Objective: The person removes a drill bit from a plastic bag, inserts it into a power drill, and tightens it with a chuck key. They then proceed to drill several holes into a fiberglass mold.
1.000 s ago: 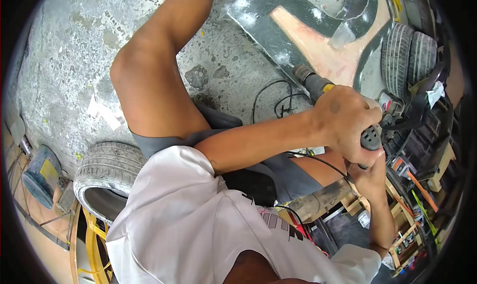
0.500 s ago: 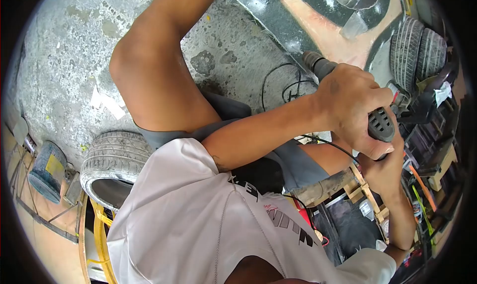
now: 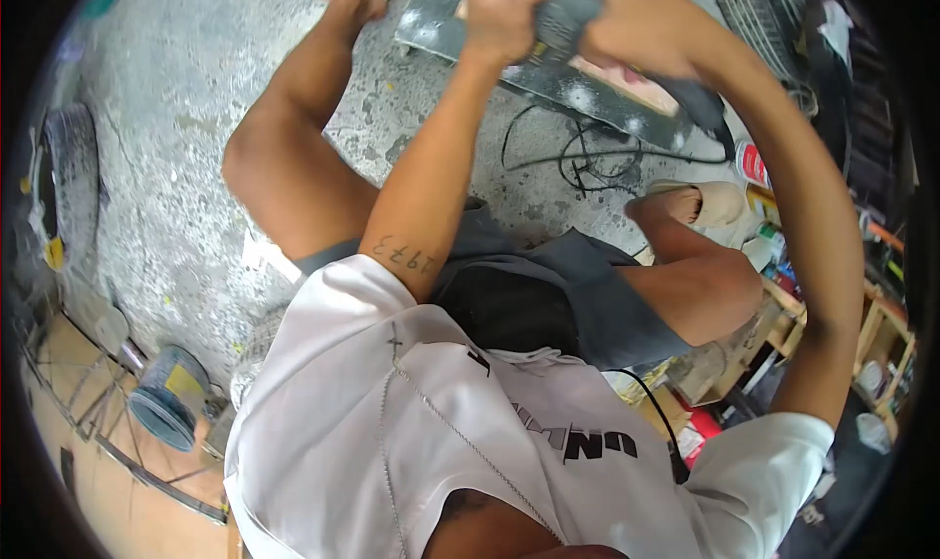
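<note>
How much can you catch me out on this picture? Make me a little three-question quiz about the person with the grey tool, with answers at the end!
1. True or false: the grey power tool lies on the floor with no hand on it.
2. Pick one: the label on the bluish bucket is
A) red
B) yellow
C) green
3. What lies in loops on the floor beside the dark panel?

Key:
1. False. The left hand grips it; the right hand is at it too, but how its fingers sit is hidden.
2. B
3. A dark cord.
</note>
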A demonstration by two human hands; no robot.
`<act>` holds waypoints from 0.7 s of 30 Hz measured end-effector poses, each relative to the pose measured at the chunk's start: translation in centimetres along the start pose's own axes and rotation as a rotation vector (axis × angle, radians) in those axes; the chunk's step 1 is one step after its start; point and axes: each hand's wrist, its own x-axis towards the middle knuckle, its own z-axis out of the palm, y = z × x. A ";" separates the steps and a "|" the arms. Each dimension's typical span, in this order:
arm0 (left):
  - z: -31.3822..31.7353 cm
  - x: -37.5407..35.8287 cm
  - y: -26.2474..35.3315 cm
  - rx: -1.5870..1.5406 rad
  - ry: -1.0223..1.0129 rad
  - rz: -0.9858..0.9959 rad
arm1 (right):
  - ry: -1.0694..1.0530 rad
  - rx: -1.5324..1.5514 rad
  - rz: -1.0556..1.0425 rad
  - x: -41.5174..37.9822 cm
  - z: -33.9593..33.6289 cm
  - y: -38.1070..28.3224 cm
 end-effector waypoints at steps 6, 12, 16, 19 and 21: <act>2.3 -0.9 1.7 0.111 0.020 0.193 | 0.210 0.153 -0.367 -0.5 2.1 5.2; 3.7 -0.6 1.3 0.163 -0.024 0.110 | 0.272 0.409 -0.165 -2.2 5.3 11.3; 4.1 -3.0 2.6 0.086 -0.018 0.025 | 0.191 0.603 -0.197 -4.2 8.0 13.2; 3.3 -4.1 4.7 0.170 -0.189 -0.050 | 0.255 0.370 -0.327 -4.8 8.7 12.5; 2.5 -4.0 8.0 0.230 -0.313 -0.219 | 0.067 0.496 -0.307 -4.8 8.0 12.2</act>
